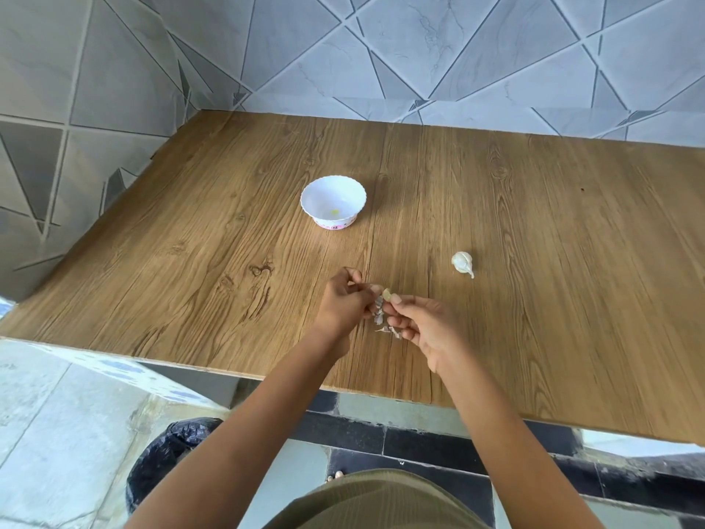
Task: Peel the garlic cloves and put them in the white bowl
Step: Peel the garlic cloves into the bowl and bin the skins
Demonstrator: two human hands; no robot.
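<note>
Near centre, a person's olive-green ribbed fabric garment [381, 498]; left hand [345, 299], right hand [423, 326] and forearms [244, 433] bare.

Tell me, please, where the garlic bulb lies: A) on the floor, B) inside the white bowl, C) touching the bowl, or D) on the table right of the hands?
D: the garlic bulb lies on the table right of the right hand, apart from the white bowl.
</note>
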